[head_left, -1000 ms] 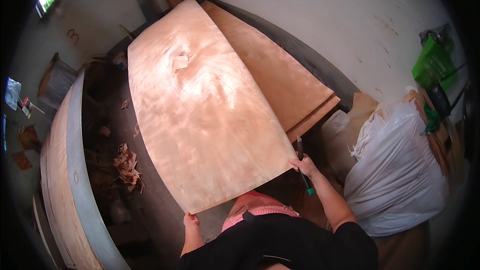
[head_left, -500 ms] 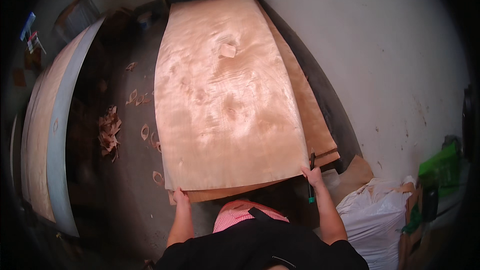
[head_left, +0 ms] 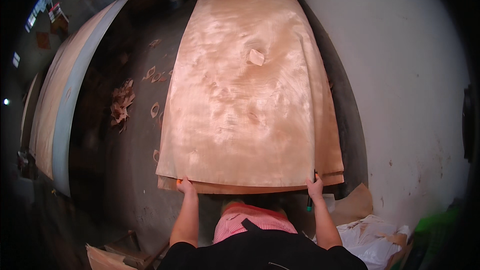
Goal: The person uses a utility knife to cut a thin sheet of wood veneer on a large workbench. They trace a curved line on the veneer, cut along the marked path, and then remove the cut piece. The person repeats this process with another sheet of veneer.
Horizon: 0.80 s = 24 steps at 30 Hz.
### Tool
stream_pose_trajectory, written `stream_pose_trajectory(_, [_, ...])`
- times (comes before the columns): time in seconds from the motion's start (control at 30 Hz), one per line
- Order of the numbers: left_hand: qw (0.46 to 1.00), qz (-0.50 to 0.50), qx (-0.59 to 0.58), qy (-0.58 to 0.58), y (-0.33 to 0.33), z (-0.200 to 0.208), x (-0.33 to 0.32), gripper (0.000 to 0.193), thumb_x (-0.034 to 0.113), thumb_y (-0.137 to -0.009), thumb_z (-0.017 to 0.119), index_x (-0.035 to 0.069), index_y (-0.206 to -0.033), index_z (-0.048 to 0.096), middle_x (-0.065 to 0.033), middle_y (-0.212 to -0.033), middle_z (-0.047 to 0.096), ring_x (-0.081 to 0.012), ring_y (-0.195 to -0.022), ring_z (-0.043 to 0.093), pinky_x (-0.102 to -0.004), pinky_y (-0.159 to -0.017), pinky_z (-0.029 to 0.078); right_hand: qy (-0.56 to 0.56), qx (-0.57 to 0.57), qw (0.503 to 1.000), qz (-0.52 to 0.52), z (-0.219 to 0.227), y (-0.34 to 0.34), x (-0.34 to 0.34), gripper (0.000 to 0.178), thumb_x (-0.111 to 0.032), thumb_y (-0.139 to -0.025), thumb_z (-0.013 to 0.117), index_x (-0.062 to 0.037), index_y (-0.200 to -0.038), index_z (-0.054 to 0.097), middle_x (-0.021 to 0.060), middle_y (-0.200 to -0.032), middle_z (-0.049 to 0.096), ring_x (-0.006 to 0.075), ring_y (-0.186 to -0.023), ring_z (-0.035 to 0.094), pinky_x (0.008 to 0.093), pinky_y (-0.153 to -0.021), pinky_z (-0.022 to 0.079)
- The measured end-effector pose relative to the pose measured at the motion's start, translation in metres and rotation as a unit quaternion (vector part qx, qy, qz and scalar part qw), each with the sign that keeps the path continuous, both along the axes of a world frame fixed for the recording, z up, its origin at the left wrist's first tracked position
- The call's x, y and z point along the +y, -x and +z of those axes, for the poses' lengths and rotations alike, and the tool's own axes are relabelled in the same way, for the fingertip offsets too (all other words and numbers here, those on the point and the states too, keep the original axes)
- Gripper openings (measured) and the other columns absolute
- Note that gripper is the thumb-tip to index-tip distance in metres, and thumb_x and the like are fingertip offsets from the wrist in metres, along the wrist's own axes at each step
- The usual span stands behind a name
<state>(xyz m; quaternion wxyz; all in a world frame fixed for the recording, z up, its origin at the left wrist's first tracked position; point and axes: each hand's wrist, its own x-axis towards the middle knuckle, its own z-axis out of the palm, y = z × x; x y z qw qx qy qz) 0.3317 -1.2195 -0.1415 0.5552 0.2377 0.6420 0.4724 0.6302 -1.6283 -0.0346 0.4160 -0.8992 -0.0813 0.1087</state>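
Note:
A large, pale wood veneer sheet (head_left: 235, 135) stretches away from me, its surface wavy, with a small squarish veneer piece (head_left: 256, 57) on it. More sheets lie under it and show along both sides and the near edge. My left hand (head_left: 185, 186) is closed on the top sheet's near left corner, with a small orange thing beside the fingers. At the near right corner my right hand (head_left: 315, 189) grips the edge. Between that hand's fingers is also a slim black tool (head_left: 309, 203) with a green end, pointing down toward me.
Further veneer sheets and a pale blue-grey board (head_left: 75, 95) lie at the left. Veneer scraps (head_left: 122, 104) and eye-shaped cutouts are on the dark floor between. A white wall (head_left: 390, 85) rises on the right, with a white plastic bag (head_left: 367, 240) below it.
The view has shifted, so the sheets sit further right. The lower sheets now show past the top sheet's left edge too. Both hands keep their hold on the near corners.

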Motion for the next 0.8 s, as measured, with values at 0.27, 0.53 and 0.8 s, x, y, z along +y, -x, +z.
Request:
stream_pose_trajectory(0.27, [0.996,0.054,0.067,0.037,-0.009,-0.016,-0.044,0.036,-0.002,-0.073,0.052,-0.004,-0.107,0.041,-0.0109,-0.087,0.054,-0.0158,-0.071,0.053,-0.0257,-0.058,0.045,0.084,-0.036,0.996,-0.006,-0.017,0.011,-0.011,0.031,-0.020,-0.070,0.060,0.0041,-0.088,0.054,0.0196,-0.078,0.059,0.0306,-0.078,0.058,0.0347,-0.068,0.044])
stream_pose_trajectory(0.53, [0.998,0.033,-0.045,0.027,-0.040,-0.102,-0.013,0.024,-0.002,-0.072,0.052,0.003,-0.095,0.046,0.0019,-0.056,0.041,-0.0062,-0.042,0.034,-0.0225,-0.035,0.026,0.056,-0.052,0.997,0.016,-0.070,-0.031,0.034,0.033,-0.017,-0.072,0.059,0.0067,-0.093,0.052,0.0186,-0.087,0.058,0.0261,-0.083,0.057,0.0331,-0.074,0.042])
stream_pose_trajectory(0.8, [0.945,0.114,-0.225,0.208,-0.051,-0.154,-0.007,0.024,0.030,-0.077,0.060,0.010,-0.088,0.050,-0.0017,-0.081,0.054,-0.0144,-0.067,0.051,-0.0281,-0.056,0.043,0.108,-0.053,0.992,0.032,-0.098,-0.072,0.035,0.039,-0.019,-0.075,0.057,0.0081,-0.102,0.048,0.0162,-0.092,0.057,0.0231,-0.083,0.053,0.0323,-0.076,0.041])
